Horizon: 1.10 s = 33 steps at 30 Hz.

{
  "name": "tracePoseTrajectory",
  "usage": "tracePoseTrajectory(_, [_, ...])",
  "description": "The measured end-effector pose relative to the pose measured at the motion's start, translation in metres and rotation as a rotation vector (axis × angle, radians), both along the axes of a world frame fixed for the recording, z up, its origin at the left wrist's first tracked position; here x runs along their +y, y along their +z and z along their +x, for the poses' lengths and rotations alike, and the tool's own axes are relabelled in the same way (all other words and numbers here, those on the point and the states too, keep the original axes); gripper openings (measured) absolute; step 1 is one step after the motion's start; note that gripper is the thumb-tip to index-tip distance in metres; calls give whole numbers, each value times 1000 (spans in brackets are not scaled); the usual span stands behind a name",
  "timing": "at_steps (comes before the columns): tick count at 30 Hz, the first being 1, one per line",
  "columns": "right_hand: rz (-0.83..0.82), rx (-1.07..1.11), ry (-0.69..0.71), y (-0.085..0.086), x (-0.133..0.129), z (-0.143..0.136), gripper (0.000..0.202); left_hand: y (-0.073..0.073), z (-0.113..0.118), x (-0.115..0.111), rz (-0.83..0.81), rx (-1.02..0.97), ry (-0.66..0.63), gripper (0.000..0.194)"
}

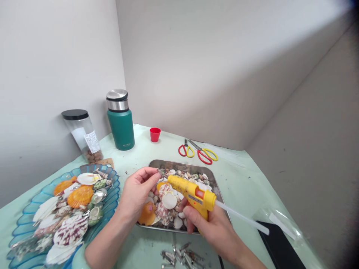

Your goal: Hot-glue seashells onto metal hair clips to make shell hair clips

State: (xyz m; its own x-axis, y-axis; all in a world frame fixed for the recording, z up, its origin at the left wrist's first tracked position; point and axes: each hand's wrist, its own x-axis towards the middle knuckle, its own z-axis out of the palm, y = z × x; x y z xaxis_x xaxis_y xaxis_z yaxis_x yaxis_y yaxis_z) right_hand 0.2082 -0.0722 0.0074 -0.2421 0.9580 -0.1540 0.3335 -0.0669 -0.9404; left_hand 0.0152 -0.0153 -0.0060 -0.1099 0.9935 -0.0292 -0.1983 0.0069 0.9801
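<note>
My right hand is wrapped round the handle of a yellow glue gun, with a clear glue stick sticking out of its back end. The gun's nozzle points left, at the fingertips of my left hand. Those fingertips are pinched together on something too small to make out. Both hands are over a metal tray of small shells, where a white shell and an orange shell lie. Small metal clips are piled in front of the tray.
A blue scalloped dish of shells stands at the left. Behind are a clear jar, a green flask, a red cup and two pairs of scissors. A black flat object lies at the right.
</note>
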Motion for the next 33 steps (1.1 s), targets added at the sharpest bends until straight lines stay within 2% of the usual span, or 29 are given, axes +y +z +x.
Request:
tracePoseTrajectory(12, [0, -25, -25, -3, 0, 0, 42, -2, -1, 1, -11, -5, -2, 24])
tracePoseTrajectory(18, [-18, -16, 6, 2, -1, -1, 44, 1, 1, -1, -19, -1, -8, 24])
tracePoseTrajectory(26, [-13, -25, 14, 1, 1, 2, 41, -5, -2, 3, -11, -50, -30, 23])
tracePoseTrajectory(33, [-15, 5, 23, 2, 0, 1, 40, -4, -2, 3, -16, -82, -18, 23])
